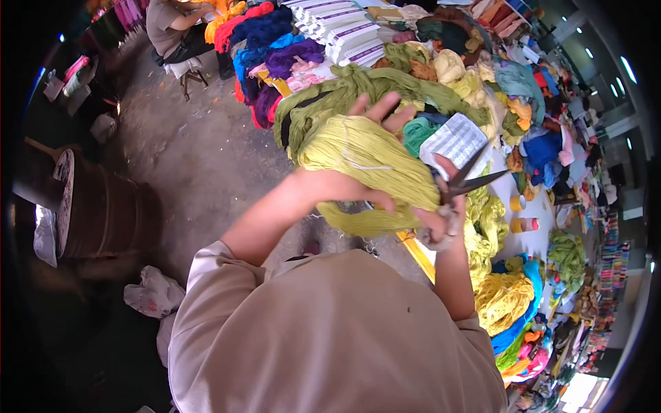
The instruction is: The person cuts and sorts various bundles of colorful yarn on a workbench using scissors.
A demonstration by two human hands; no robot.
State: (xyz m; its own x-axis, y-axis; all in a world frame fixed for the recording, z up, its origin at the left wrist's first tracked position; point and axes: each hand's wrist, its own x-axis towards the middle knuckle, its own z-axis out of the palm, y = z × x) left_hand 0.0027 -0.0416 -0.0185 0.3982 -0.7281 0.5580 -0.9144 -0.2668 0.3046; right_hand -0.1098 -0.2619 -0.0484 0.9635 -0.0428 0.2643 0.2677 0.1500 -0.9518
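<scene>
A thick yellow-green yarn bundle (358,151) hangs across my front, with a pale tie around its middle. My left hand (344,189) is wrapped round it from below, the thumb across its near side. Fingers show above the bundle's far edge, slightly blurred. At the bundle's right end my right hand (441,213) holds dark scissors (458,184), their blades apart and pointing up and right. Some whitish material is bunched at the handles. Olive yarn (372,82) lies on the table just beyond, beside a sheet of printed paper (454,141).
A table edge (420,258) runs along my right, with yellow yarn (506,299) and small containers (518,203) on it. White stacked packs (337,31) stand farther back. At left is a rusty barrel (103,206). Another person (169,31) sits at upper left.
</scene>
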